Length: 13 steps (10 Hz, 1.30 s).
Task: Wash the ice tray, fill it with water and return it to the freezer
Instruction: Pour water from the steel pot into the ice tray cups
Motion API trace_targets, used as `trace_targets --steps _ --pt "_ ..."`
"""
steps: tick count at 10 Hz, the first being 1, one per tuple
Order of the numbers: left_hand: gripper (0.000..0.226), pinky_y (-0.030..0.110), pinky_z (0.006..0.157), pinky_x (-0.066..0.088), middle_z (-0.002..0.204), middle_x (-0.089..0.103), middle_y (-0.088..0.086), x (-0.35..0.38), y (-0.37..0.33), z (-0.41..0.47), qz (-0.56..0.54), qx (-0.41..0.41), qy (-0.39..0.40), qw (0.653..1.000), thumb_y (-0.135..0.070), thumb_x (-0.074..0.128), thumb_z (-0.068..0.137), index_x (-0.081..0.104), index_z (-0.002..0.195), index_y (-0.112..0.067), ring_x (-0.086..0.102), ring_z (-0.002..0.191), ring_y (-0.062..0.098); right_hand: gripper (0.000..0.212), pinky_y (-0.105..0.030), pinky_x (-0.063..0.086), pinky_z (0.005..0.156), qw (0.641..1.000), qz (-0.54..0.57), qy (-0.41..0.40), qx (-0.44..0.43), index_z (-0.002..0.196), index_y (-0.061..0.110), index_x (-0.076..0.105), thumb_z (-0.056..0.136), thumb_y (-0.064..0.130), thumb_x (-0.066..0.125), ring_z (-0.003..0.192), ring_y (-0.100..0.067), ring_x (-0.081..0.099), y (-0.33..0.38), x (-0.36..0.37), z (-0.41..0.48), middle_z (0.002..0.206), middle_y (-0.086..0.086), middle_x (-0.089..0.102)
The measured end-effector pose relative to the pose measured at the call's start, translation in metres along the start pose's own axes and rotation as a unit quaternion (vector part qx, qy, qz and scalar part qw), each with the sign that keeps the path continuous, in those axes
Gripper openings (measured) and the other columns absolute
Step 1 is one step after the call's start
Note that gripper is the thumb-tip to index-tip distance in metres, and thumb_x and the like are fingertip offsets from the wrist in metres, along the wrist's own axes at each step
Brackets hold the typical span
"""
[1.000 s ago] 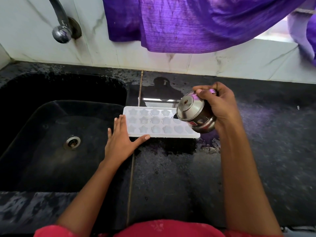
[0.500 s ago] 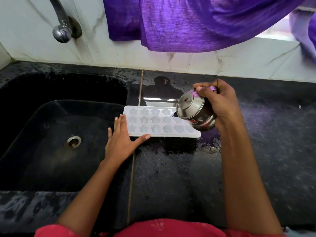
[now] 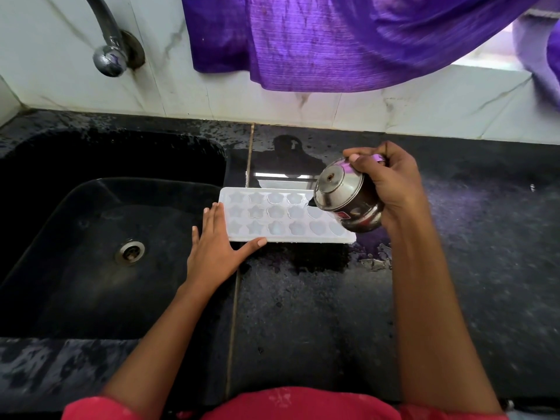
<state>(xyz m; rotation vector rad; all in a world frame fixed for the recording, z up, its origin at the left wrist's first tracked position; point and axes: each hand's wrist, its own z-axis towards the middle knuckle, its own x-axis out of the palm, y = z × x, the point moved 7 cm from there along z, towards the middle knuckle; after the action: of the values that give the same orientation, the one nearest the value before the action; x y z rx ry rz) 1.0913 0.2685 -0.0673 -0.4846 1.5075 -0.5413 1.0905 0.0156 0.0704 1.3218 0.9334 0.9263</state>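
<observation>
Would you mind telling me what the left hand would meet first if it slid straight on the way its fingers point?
Most likely the ice tray: its near left corner sits in the crook between thumb and forefinger of the left hand. Whether they already touch is unclear.

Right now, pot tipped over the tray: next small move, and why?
Probably slide the steel pot left along the ice tray, tilted as it is. The right hand grips it tipped over the tray's right end only, so the cells further left sit away from its lip. The left hand lies flat against the tray's left corner, bracing it.
</observation>
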Motion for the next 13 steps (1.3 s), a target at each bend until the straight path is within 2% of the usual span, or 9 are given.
trace_targets --steps 2,4,8,11,13 --pt "0.116 0.039 0.116 -0.005 0.159 -0.003 0.0 0.0 0.0 0.0 0.0 0.0 0.0 1.0 -0.077 0.043 0.064 -0.003 0.15 -0.014 -0.008 0.145 0.013 0.03 -0.042 0.054 0.089 0.999 0.046 -0.017 0.021 0.067 0.017 0.045 0.082 -0.004 0.06 0.084 -0.019 0.068 -0.005 -0.004 0.0 0.084 0.001 0.072" --pt "0.117 0.039 0.116 -0.005 0.159 -0.003 0.0 0.0 0.001 0.0 0.007 0.001 0.001 1.0 -0.078 0.043 0.064 -0.004 0.15 -0.015 -0.008 0.145 0.013 0.031 -0.041 0.054 0.089 0.997 0.065 -0.021 0.031 0.065 0.016 0.044 0.081 -0.005 0.06 0.087 -0.023 0.067 -0.01 0.0 0.002 0.089 -0.005 0.071" --pt "0.115 0.04 0.117 -0.004 0.159 -0.002 0.0 0.0 0.001 0.0 0.014 0.004 -0.006 1.0 -0.078 0.043 0.066 -0.003 0.15 -0.014 -0.008 0.145 0.012 0.03 -0.045 0.053 0.09 0.999 0.033 0.016 0.028 0.066 0.016 0.043 0.082 -0.003 0.06 0.088 -0.024 0.067 -0.01 0.026 -0.003 0.092 -0.005 0.071" --pt "0.115 0.039 0.116 -0.004 0.159 -0.002 0.0 0.0 0.002 0.0 0.007 0.006 -0.009 1.0 -0.079 0.043 0.066 -0.002 0.15 -0.014 -0.008 0.145 0.012 0.029 -0.048 0.051 0.093 0.999 -0.018 0.029 0.011 0.067 0.017 0.044 0.083 0.001 0.062 0.097 -0.026 0.067 -0.007 0.032 -0.002 0.094 -0.003 0.072" --pt "0.116 0.038 0.116 -0.005 0.159 -0.003 0.0 0.0 0.002 0.001 0.009 0.005 -0.006 1.0 -0.079 0.042 0.066 -0.003 0.15 -0.015 -0.008 0.145 0.012 0.028 -0.045 0.051 0.093 0.999 -0.03 0.032 0.0 0.068 0.016 0.044 0.083 0.001 0.062 0.095 -0.024 0.068 -0.005 0.034 -0.003 0.092 -0.001 0.071"
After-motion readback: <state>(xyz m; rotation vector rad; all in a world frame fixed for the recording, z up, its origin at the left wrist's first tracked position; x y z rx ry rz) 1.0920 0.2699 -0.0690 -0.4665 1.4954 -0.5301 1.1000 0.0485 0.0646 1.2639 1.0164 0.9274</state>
